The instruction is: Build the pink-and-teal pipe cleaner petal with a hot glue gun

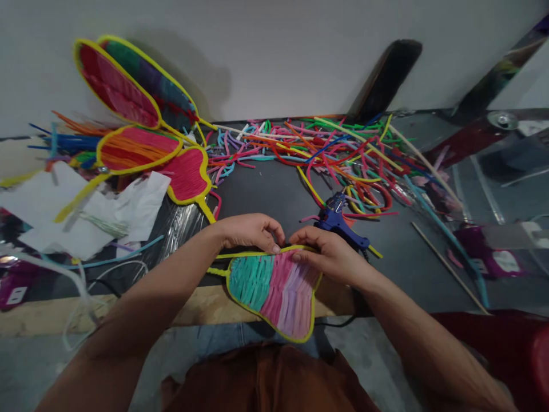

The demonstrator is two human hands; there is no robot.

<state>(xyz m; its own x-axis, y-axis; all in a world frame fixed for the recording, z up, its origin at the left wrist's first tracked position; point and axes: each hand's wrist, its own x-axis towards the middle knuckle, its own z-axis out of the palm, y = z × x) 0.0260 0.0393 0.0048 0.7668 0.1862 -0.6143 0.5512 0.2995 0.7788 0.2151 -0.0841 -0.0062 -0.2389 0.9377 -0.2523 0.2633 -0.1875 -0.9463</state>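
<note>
A heart-shaped piece (274,289) woven from teal, pink and lilac pipe cleaners, edged in yellow, lies at the table's near edge and overhangs it. My left hand (251,230) pinches the yellow edging at the piece's top, fingers curled. Opposite it, my right hand (328,254) presses its fingertips on the same top edge, fingers bent and closed on the rim. Both hands nearly touch at the middle. A blue glue gun (338,220) lies just behind my right hand.
Loose pipe cleaners (334,151) in many colours heap across the back of the dark table (266,194). Finished yellow-edged leaf and heart shapes (137,123) lie at the left with white paper (55,212). A thin wooden stick (446,269) lies at the right.
</note>
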